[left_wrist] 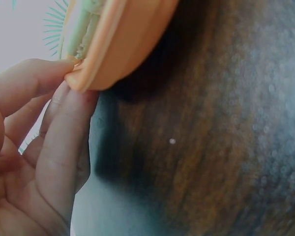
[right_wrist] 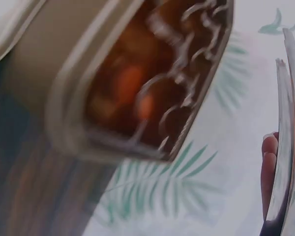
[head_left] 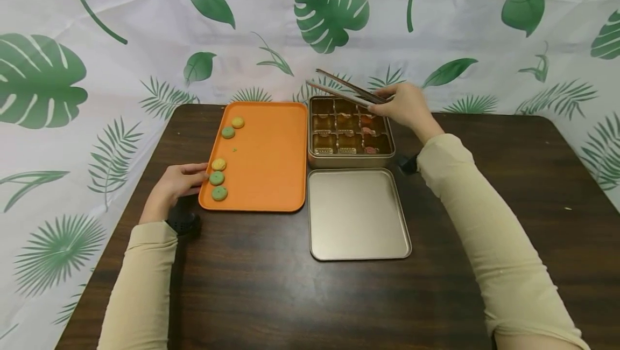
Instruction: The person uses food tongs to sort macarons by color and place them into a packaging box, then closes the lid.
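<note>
Left hand [head_left: 176, 182] on orange tray [head_left: 271, 177], dark wooden table [head_left: 271, 285].

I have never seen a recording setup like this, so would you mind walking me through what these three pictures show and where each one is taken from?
There is no machine here: a person works with two bare hands at a dark wooden table. The wide picture comes from a camera on the person's head, looking down. The other two come from cameras on the wrists, so they are close and blurry. On the table lie an orange tray with five small round cookies, a gold tin divided into compartments, and its lid in front of it. The left hand grips the tray's edge, seen up close in the left wrist view. The right hand holds metal tongs above the tin.
</note>
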`<state>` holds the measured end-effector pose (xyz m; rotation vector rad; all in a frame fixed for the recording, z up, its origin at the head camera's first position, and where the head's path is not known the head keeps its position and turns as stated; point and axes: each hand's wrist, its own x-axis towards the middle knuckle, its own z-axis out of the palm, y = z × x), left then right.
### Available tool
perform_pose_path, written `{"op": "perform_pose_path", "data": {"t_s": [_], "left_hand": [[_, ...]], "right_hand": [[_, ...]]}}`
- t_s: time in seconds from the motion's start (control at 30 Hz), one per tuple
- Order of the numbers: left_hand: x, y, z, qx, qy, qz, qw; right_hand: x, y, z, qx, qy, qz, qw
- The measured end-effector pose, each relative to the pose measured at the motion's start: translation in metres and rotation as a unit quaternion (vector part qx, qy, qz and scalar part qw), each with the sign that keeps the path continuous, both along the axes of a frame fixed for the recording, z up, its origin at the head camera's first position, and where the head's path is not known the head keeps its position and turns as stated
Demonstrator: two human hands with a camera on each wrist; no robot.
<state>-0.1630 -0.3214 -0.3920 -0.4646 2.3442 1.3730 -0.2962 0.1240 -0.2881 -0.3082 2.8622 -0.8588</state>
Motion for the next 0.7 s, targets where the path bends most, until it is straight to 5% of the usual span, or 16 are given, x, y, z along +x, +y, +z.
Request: {"op": "perform_pose_path", "data": {"t_s": [0.7], "left_hand": [[0.000,-0.002,-0.002,0.002,0.006,0.003,1.0000]], "right_hand": [[-0.006,-0.113,-0.009,-0.017,-0.007,0.100,0.995]]}}
